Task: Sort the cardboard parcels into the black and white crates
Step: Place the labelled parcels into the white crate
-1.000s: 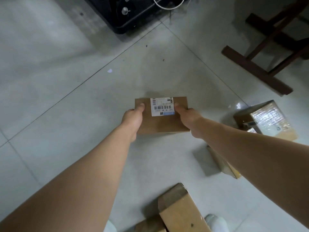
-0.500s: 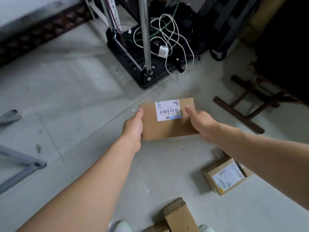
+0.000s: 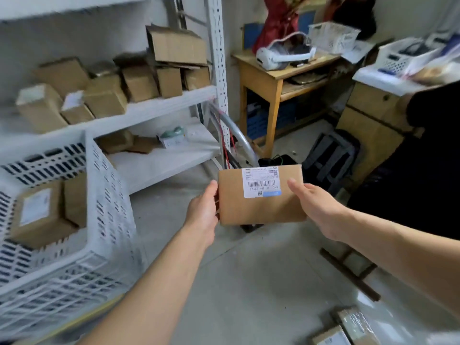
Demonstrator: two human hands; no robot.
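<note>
**Two hands holding one parcel (image 3: pixel 261 202) near the white crate (image 3: pixel 107 200)**

At the far left the white crate is standing in front of the shelf (image 3: pixel 159 105), with a few boxes (image 3: pixel 39 215) lying inside it. If this parcel is going there, the step is calling for a swing to the left and a lift over the crate's near wall. It is then calling for a gentle lowering onto a free patch of the bottom, not a drop onto the boxes. No black crate is showing plainly, so checking the label (image 3: pixel 261 181) before committing is looking wise.

The left hand (image 3: pixel 202 212) is gripping the parcel's left edge, thumb on the top face and fingers curling under.

The parcel is hanging in the air above the floor (image 3: pixel 249 282), between the hands and well to the right of the crate. It is lying roughly level with its broad face turned up. It is flat, plain brown cardboard, with clean edges and no dents showing. The white label, carrying a barcode and a blue strip, is sitting on the far half of that face. It is looking light and stiff, easy to carry.

The right hand (image 3: pixel 316 207) is holding the right side, thumb lying across the top face beside the label and fingers hidden beneath. Keeping both hands on until the parcel is over the crate is looking safest.

At the lower right, more parcels (image 3: pixel 348 327) are lying on the floor, unsorted.
</note>
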